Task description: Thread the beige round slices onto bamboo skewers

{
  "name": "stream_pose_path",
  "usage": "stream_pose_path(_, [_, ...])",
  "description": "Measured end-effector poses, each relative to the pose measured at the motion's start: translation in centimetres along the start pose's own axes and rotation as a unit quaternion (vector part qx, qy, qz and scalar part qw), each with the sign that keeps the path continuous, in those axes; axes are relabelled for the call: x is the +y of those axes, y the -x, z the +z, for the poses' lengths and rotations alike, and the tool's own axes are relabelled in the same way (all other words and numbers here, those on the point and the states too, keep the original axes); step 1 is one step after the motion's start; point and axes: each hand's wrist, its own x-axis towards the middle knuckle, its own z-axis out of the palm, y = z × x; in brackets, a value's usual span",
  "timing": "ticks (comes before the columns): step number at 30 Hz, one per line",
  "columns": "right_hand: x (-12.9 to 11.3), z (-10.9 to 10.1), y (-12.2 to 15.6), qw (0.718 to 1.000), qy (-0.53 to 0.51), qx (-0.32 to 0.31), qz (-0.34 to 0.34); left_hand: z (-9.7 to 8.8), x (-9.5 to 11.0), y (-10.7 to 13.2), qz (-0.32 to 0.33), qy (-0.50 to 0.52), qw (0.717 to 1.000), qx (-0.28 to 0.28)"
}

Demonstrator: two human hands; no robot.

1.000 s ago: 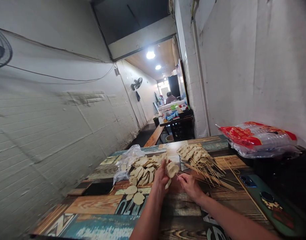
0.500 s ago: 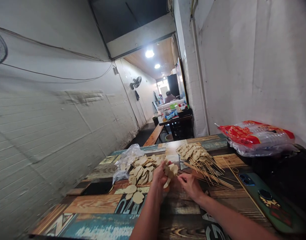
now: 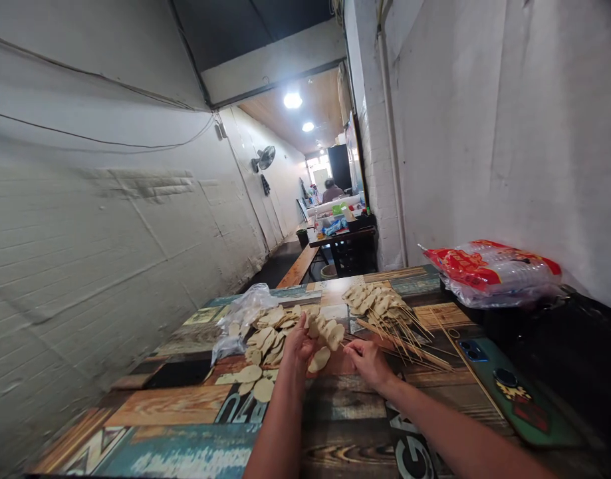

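1. A skewer (image 3: 342, 345) bearing threaded slices (image 3: 328, 331) is held up between the two hands; its long axis is directed away and leftward from the right fingertips.
2. The skewer's bare end is pinched by the right hand (image 3: 367, 362), the nearer one; the far end of the threaded slices is placed just beside the left thumb.
3. The left hand (image 3: 298, 342) is turned palm inward, thumb raised; whether the loose slice (image 3: 319, 360) near its fingers is gripped cannot be told.
4. A pile of slices (image 3: 268, 339) is spread left of and beyond the left hand; loaded skewers (image 3: 377, 303) are heaped beyond the right hand.
5. Compared with half a second ago, the threaded slices are no longer cupped by the left hand, and the loose slice is more fully exposed.
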Motion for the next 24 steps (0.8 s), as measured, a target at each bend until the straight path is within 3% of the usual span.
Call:
stream_pose_path(7, [-0.4,-1.0,0.2,0.999,0.026,0.004,-0.031,0.2,-0.6,-0.6,0.100,-0.016,0.994,0.044])
stream_pose_path(10, [-0.9,-3.2,-0.9,0.992,0.099,0.063,-0.040,0.1,-0.1,-0.1,0.197,-0.131,0.966,0.106])
stream_pose_path(11, [-1.2,-4.2,-1.5,0.986,0.139,0.085,-0.022,-0.1,0.0,0.1,0.231,-0.217,0.940,0.124])
stream_pose_path(13, [-1.6,-6.2,-3.1,0.964,0.233,0.124,0.027,-0.5,0.2,0.6,0.263,-0.439,0.848,0.138])
stream_pose_path(15, [-1.6,-7.9,-4.8,0.933,0.321,0.147,0.068,-0.8,0.1,1.2,0.236,-0.632,0.728,0.118])
stream_pose_path(17, [-1.3,-8.9,-6.4,0.910,0.377,0.142,0.099,-0.9,-0.1,1.7,0.187,-0.740,0.640,0.094])
stream_pose_path(20, [-0.8,-9.5,-8.0,0.893,0.416,0.130,0.115,-0.9,-0.1,2.3,0.136,-0.805,0.575,0.060])
stream_pose_path(24, [-1.6,-9.0,-7.7,0.869,0.467,0.137,0.083,-0.6,0.2,2.9,0.101,-0.837,0.537,0.032])
